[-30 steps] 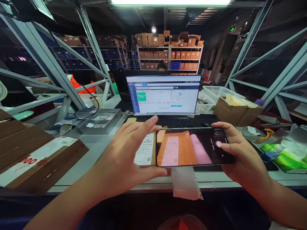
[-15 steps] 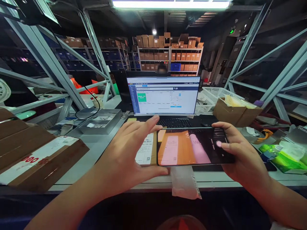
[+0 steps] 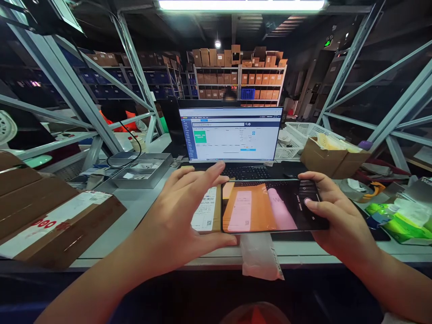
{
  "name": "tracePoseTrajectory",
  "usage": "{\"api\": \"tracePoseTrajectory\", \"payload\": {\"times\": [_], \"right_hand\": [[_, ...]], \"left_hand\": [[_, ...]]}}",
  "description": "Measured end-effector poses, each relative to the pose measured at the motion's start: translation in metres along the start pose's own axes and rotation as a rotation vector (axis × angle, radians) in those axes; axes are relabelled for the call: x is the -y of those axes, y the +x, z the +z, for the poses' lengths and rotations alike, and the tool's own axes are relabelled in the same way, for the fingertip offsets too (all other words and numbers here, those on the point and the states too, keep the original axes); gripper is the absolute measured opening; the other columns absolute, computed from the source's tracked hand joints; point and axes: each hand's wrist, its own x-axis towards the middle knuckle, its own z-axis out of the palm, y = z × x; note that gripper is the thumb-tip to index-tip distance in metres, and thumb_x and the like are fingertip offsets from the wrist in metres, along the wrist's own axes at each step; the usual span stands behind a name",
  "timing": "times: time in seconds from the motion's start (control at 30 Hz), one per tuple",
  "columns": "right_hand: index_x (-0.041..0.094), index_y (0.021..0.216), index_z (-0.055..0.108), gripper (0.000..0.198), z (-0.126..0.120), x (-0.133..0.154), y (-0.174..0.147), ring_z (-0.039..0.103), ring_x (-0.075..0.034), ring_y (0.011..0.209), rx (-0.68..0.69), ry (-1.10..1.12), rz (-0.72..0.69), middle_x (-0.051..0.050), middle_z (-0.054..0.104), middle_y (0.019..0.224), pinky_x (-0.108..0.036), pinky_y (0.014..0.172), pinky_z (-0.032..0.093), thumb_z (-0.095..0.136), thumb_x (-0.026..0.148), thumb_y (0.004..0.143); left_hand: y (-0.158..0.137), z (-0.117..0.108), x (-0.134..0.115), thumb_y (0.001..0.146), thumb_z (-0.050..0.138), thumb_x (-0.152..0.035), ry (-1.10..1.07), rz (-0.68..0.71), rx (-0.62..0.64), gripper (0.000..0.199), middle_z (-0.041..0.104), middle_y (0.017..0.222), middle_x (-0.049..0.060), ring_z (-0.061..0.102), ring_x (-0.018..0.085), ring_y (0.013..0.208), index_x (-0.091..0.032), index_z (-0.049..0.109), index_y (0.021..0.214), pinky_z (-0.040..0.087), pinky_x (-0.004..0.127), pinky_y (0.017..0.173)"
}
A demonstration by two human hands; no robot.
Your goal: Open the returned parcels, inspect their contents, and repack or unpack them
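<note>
A smartphone (image 3: 259, 207) is held sideways above the desk, its camera screen showing a labelled brown package and a pale roll-like item. Around the phone's right end my right hand (image 3: 340, 216) is closed, thumb on the round shutter button. My left hand (image 3: 182, 216) grips the left end, thumb along the lower edge and fingers at the upper edge. Behind the phone lies a package with a white printed label (image 3: 206, 213), partly covered by my left hand and the phone. A translucent plastic bag (image 3: 259, 261) hangs over the desk's front edge below the phone.
A lit monitor (image 3: 232, 135) and black keyboard (image 3: 246, 173) stand behind the phone. To the left are cardboard boxes (image 3: 77, 225) and a grey tray (image 3: 145, 173). An open carton (image 3: 332, 157), white baskets (image 3: 307, 129) and a green tissue pack (image 3: 405, 225) sit at right.
My right thumb has shifted slightly left on the shutter button. Both hands and the phone otherwise stay almost in place.
</note>
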Motion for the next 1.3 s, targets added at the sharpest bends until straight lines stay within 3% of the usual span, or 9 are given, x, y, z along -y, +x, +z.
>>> {"api": "tracePoseTrajectory", "payload": {"times": [0.27,0.5,0.67,0.8,0.9,0.97,1.07,1.17,1.3], "right_hand": [[0.031,0.113,0.068,0.042,-0.004,0.000,-0.002,0.068,-0.019,0.080,-0.015,-0.043,-0.031,-0.004,0.070,0.107,-0.026,0.057,0.057,0.074,0.022,0.072],[0.031,0.114,0.065,0.045,-0.008,-0.015,-0.008,0.065,-0.017,0.070,0.021,0.069,-0.020,-0.001,0.068,0.094,-0.026,0.055,0.055,0.071,0.023,0.069],[0.029,0.106,0.063,0.033,-0.002,-0.047,-0.011,0.058,-0.015,0.059,-0.062,0.155,-0.033,0.002,0.063,0.080,-0.024,0.049,0.047,0.068,0.030,0.073],[0.027,0.103,0.058,0.025,0.027,-0.093,-0.015,0.056,-0.017,0.059,-0.208,0.271,-0.020,0.003,0.058,0.072,-0.026,0.051,0.045,0.059,0.034,0.078],[0.030,0.110,0.052,0.027,0.061,-0.146,-0.037,0.065,-0.021,0.076,-0.207,0.384,0.101,0.001,0.065,0.087,-0.030,0.063,0.052,0.057,0.038,0.085],[0.032,0.117,0.048,0.033,0.080,-0.186,-0.063,0.067,-0.023,0.088,-0.110,0.440,0.164,0.000,0.068,0.100,-0.033,0.071,0.054,0.060,0.043,0.088],[0.032,0.127,0.045,0.048,0.088,-0.235,-0.106,0.067,-0.022,0.094,0.183,0.396,0.190,-0.004,0.066,0.116,-0.035,0.077,0.053,0.065,0.052,0.089],[0.029,0.131,0.052,0.049,0.064,-0.248,-0.129,0.066,-0.019,0.080,0.475,0.119,0.202,-0.007,0.065,0.115,-0.036,0.074,0.051,0.064,0.054,0.091],[0.023,0.111,0.068,0.030,0.002,-0.207,-0.084,0.065,-0.022,0.092,0.224,-0.434,-0.122,-0.007,0.070,0.103,-0.039,0.087,0.050,0.054,0.046,0.097]], "left_hand": [[0.002,0.000,-0.004,0.075,0.086,-0.049,-0.005,0.002,-0.004,0.116,0.070,0.131,0.010,0.060,0.034,0.125,-0.032,0.013,0.163,0.030,0.056,0.118],[-0.004,0.001,-0.007,0.074,0.087,-0.045,-0.012,0.018,-0.016,0.116,0.069,0.132,0.011,0.059,0.033,0.127,-0.032,0.013,0.163,0.031,0.057,0.118],[-0.035,0.043,-0.002,0.080,0.084,-0.031,-0.292,-0.020,-0.108,0.110,0.059,0.145,0.012,0.055,0.031,0.135,-0.040,0.011,0.162,0.037,0.056,0.116],[-0.089,0.110,-0.020,0.086,0.073,-0.050,-0.743,-0.334,-0.263,0.098,0.031,0.167,0.013,0.038,0.035,0.149,-0.041,0.011,0.162,0.039,0.056,0.116],[-0.128,0.150,-0.046,0.074,0.076,-0.069,-1.146,-0.601,-0.174,0.107,0.043,0.159,0.017,0.042,0.039,0.146,-0.031,0.026,0.160,0.040,0.054,0.117],[-0.149,0.162,-0.059,0.067,0.078,-0.073,-1.328,-0.738,-0.325,0.109,0.051,0.153,0.017,0.046,0.041,0.142,-0.030,0.034,0.157,0.043,0.053,0.115],[-0.179,0.154,-0.061,0.078,0.071,-0.068,-1.443,-0.995,-0.584,0.084,0.060,0.145,0.013,0.054,0.038,0.135,-0.031,0.046,0.150,0.053,0.051,0.105],[-0.219,0.129,-0.050,0.083,0.067,-0.062,-1.505,-1.226,-0.592,0.060,0.066,0.138,0.010,0.061,0.037,0.126,-0.028,0.065,0.133,0.059,0.050,0.097],[-0.277,0.110,-0.049,0.077,0.074,-0.060,-1.588,-1.354,-0.556,0.052,0.071,0.132,0.008,0.069,0.038,0.114,-0.025,0.078,0.115,0.064,0.045,0.084]]}}
